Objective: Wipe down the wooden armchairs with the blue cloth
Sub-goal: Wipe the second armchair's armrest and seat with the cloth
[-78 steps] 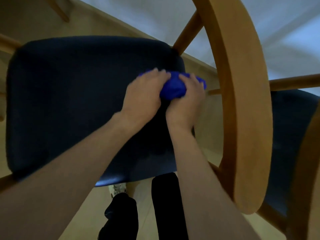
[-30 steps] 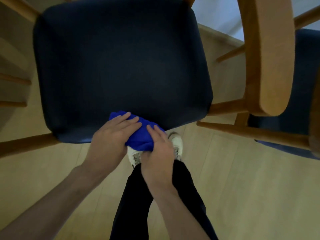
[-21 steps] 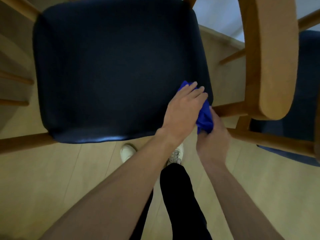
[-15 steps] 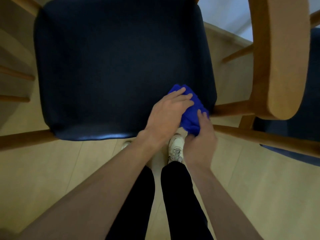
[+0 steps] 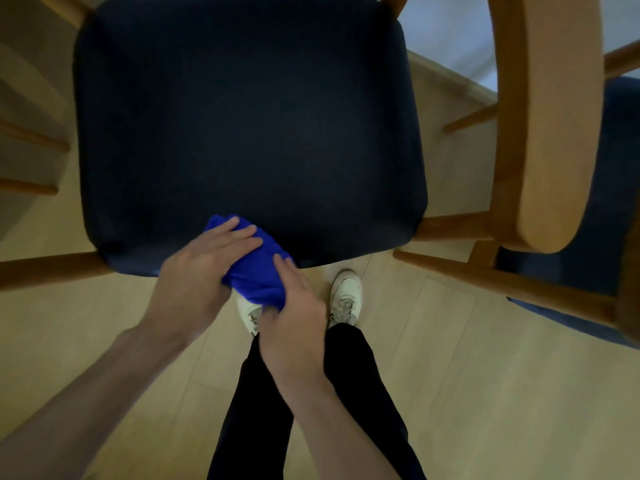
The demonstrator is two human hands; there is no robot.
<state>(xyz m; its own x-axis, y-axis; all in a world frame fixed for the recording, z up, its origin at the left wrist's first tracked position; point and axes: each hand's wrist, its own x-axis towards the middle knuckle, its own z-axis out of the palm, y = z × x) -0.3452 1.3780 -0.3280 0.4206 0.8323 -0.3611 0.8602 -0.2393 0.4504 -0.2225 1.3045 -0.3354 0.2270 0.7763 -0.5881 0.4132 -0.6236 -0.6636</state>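
A bunched blue cloth [image 5: 258,271] lies over the front edge of the armchair's dark navy seat cushion [image 5: 242,116], left of the middle. My left hand [image 5: 197,278] presses on the cloth's top with fingers stretched out flat. From the right and below, my right hand [image 5: 294,320] grips the part of the cloth hanging off the edge. The chair's wooden right armrest [image 5: 550,116] curves down the right side, well apart from both hands. Its wooden front rail [image 5: 52,268] shows at the left.
A second armchair with a blue seat [image 5: 609,202] stands close on the right, its wooden rail [image 5: 502,278] slanting toward my feet. My white shoes [image 5: 346,296] and dark trousers are just in front of the seat on the light wood floor [image 5: 485,393].
Both hands and the cloth have slid left along the seat's front edge, from the front right corner to left of the middle.
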